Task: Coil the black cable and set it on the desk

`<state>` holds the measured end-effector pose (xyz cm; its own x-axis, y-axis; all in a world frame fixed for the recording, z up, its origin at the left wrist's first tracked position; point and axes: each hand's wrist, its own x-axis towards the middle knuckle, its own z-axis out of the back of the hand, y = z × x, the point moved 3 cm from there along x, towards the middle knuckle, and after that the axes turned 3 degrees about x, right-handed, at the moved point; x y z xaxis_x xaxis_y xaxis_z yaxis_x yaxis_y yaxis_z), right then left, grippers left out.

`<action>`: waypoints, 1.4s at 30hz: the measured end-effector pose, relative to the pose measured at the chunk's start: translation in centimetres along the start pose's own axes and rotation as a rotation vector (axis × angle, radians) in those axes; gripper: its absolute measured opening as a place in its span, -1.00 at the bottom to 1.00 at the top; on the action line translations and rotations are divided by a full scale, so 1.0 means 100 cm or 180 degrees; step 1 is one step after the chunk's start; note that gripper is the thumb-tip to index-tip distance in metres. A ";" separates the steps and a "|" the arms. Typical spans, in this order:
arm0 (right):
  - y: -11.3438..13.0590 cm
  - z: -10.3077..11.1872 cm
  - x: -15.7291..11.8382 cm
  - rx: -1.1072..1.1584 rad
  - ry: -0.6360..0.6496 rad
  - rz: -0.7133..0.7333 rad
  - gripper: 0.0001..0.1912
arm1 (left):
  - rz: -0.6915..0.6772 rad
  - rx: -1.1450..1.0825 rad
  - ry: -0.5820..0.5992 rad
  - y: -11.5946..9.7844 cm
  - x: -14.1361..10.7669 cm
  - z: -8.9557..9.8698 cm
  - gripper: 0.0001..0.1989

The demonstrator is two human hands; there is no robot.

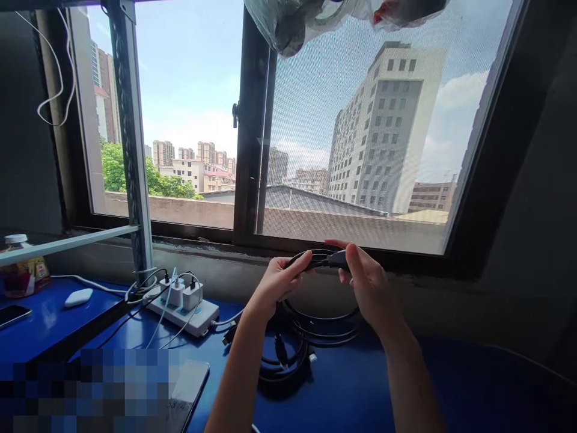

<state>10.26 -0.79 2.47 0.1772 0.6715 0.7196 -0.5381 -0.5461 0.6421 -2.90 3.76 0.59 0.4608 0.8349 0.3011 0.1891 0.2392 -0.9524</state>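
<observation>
A black cable [319, 260] stretches between my two hands, in front of the lower window frame. My left hand [283, 278] pinches its looped strands between thumb and fingers. In my right hand [367, 279] is the cable's thick black connector [337, 259], with the thumb on top of it. Loops of the cable hang below, between the hands. Beneath them, a coiled black cable [286, 376] lies on the blue table [351, 391], its plug ends showing. The fingertips of both hands are partly hidden.
A white power strip [198, 319] with several chargers stands at the left on the table. A dark flat device [192, 391] lies near the front. Farther left are a white case [78, 297], a phone [13, 315] and a bottle [22, 270]. A metal post [130, 138] rises by the window.
</observation>
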 end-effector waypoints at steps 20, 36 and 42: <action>-0.006 0.004 0.004 0.0432 -0.0878 0.0217 -0.67 | -0.0621 0.0434 -0.0062 -0.017 -0.009 0.001 -0.36; -0.017 -0.010 0.003 0.0165 0.0218 0.0038 -0.63 | -0.0595 0.1481 -0.0482 -0.007 -0.004 0.020 -0.60; -0.038 -0.036 0.001 -0.0144 0.0642 -0.0513 -0.74 | 0.0560 0.2359 -0.0991 0.018 -0.001 0.055 -0.58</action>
<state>9.39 3.17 -0.81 0.0983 0.8368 0.5386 -0.5535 -0.4038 0.7284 -7.36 6.85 -1.39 0.1481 0.9639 0.2212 -0.5352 0.2662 -0.8017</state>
